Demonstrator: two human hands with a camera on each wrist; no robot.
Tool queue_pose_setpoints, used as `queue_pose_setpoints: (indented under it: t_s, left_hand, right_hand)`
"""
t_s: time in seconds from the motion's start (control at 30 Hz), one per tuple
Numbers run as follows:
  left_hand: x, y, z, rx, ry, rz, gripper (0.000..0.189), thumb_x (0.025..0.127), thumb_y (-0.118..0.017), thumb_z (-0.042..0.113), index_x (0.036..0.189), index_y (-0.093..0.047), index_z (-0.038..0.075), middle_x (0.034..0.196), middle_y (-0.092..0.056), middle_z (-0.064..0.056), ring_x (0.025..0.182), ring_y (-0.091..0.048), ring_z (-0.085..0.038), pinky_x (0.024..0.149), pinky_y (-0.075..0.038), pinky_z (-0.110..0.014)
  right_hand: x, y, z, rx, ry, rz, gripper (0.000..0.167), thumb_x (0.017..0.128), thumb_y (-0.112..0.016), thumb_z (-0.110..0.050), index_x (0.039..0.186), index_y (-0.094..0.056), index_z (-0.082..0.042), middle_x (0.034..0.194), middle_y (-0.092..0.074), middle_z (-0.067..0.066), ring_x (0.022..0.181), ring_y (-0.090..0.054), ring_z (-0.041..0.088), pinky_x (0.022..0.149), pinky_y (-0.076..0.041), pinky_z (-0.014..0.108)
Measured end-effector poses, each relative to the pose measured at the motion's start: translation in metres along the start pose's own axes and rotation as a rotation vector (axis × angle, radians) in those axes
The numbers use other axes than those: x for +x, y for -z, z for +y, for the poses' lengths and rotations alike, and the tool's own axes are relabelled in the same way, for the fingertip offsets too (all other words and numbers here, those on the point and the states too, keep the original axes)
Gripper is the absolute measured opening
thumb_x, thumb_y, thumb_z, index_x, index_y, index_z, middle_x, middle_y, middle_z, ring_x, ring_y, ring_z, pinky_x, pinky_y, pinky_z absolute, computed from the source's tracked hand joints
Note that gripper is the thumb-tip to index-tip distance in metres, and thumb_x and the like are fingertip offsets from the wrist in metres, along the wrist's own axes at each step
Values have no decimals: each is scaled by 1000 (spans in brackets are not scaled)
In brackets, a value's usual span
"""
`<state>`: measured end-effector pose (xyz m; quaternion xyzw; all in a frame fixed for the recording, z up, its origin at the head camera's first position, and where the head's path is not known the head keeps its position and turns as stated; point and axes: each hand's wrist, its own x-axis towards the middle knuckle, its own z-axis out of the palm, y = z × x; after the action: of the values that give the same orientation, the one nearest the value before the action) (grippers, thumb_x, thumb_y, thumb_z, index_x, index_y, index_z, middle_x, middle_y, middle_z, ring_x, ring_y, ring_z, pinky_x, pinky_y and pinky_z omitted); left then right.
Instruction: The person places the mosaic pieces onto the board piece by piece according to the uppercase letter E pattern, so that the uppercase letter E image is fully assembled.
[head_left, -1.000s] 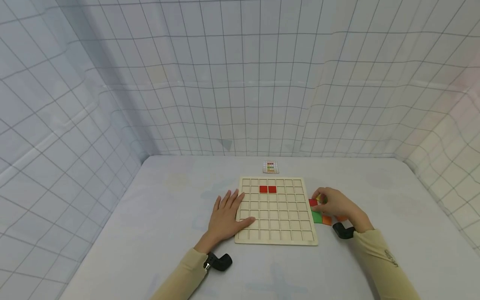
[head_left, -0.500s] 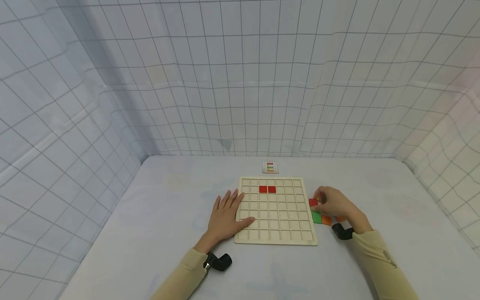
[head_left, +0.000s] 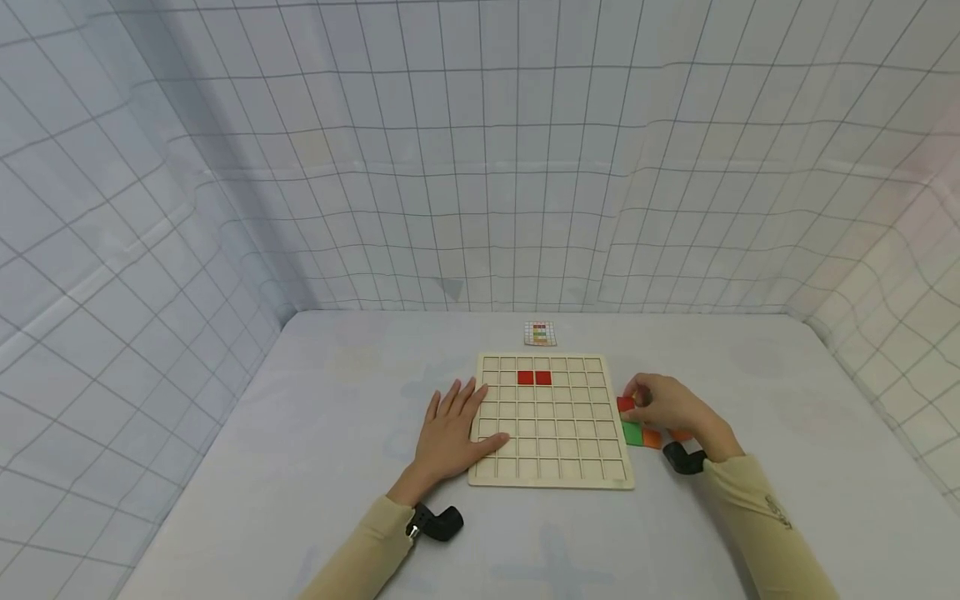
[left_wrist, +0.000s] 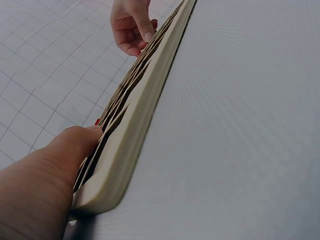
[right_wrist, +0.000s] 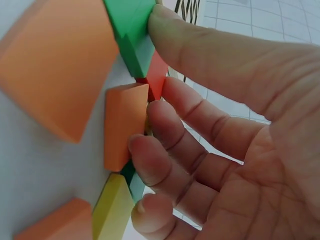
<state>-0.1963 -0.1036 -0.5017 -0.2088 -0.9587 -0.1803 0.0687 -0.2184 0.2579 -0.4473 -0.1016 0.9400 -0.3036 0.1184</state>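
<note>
My left hand point(head_left: 447, 440) lies flat with spread fingers at the left side of a pale gridded board point(head_left: 551, 477), its thumb over the grid. In the left wrist view, the thumb reaches over the raised board edge point(left_wrist: 135, 135). Beyond the board's right edge, my right hand point(head_left: 670, 407) pinches a red square tile point(head_left: 626, 404) between thumb and index finger. The right wrist view has this red tile point(right_wrist: 157, 75) partly behind a green tile point(right_wrist: 127, 35) near the thumb. The other right fingers are curled beside an orange tile point(right_wrist: 125, 127).
Two red tiles point(head_left: 535, 377) sit side by side in the board's second row. A small printed card point(head_left: 540, 333) with a coloured grid lies behind the board. More orange tiles point(right_wrist: 57, 70) and a yellow tile point(right_wrist: 112, 210) lie around the right hand. Grid-patterned curtains point(head_left: 480, 167) enclose the table.
The right thumb and index finger stay at the red tile with only slight movement. A yellow tile seen between the right fingers earlier is now mostly hidden. The left hand has not moved.
</note>
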Motion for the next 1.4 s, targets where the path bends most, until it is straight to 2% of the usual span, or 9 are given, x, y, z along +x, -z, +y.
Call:
queue_pose_setpoints:
  t_s: [0.37, 1.0, 1.17, 1.4]
  left_hand:
    - [1, 0, -1, 6, 6, -9, 88, 84, -49, 69, 151, -29, 16, 156, -21, -4, 143, -10, -25, 112, -2, -48]
    - [0, 0, 0, 4, -2, 2, 88, 84, -48, 70, 150, -30, 15, 155, -22, -6, 142, -12, -26, 112, -4, -50]
    - [0, 0, 0, -5, -8, 10, 88, 84, -50, 69, 150, -31, 15, 155, -23, -6, 142, -12, -27, 112, -4, -50]
    - [0, 0, 0, -1, -5, -2, 88, 84, -49, 69, 150, -30, 15, 155, -22, -6, 142, -12, -26, 112, -3, -49]
  right_hand:
    - [0, 3, -7, -3, 26, 7, 30, 78, -78, -17, 93, -56, -3, 77, -50, 4, 71, -46, 20, 62, -39, 32]
    - [-1, -1, -3, 53, 19, 24, 32, 77, -80, -16, 93, -54, -5, 85, -55, 5, 76, -52, 21, 63, -45, 32]
    - [-2, -1, -1, 63, 53, 31, 31, 78, -79, -13, 93, -53, -6, 80, -56, 4, 72, -52, 19, 62, -45, 32]
    - [-2, 0, -2, 60, 130, 59, 15, 85, -68, -3, 89, -55, -6, 76, -55, 2, 65, -50, 17, 58, -44, 30]
